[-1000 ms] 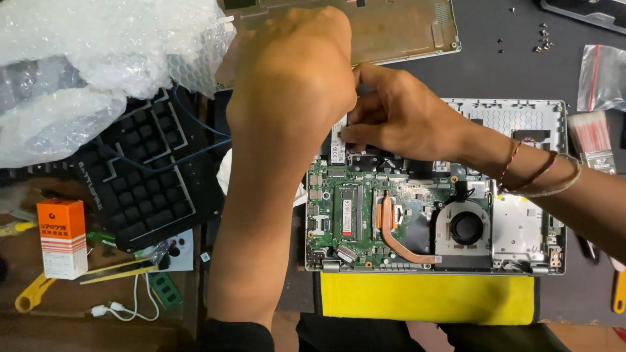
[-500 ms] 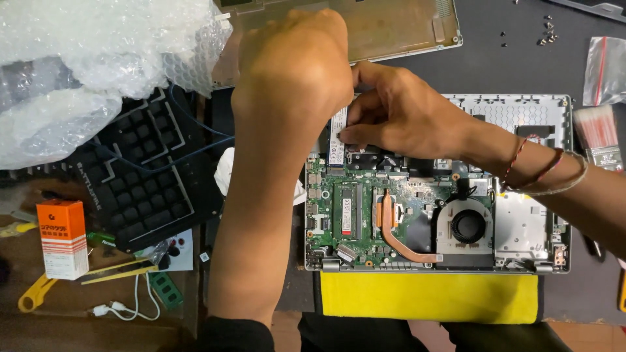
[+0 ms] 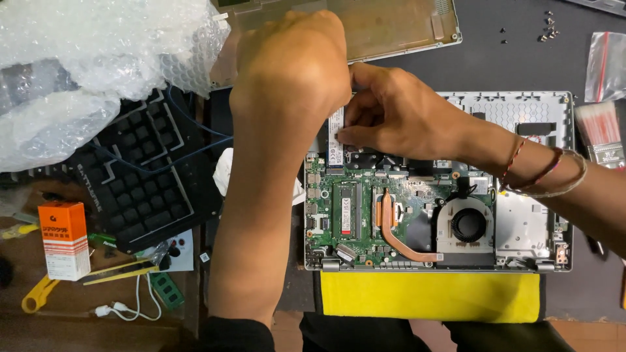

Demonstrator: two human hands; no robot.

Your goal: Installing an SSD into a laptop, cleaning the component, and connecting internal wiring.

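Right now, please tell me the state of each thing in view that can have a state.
Laptop: opened up, bottom cover off, circuit board bare.
Bottom cover: removed, lying behind the laptop.
Fan: uncovered; spinning or not, cannot tell.
Small card: at the board's top edge, right hand touching it.
Left hand: over the same spot, fingers hidden.
Screws: loose on the mat.
Keyboard: lying flat, partly under bubble wrap.

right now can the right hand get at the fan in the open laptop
Probably yes. The right hand rests at the top of the board, and the fan lies uncovered just below its wrist, with nothing over it.
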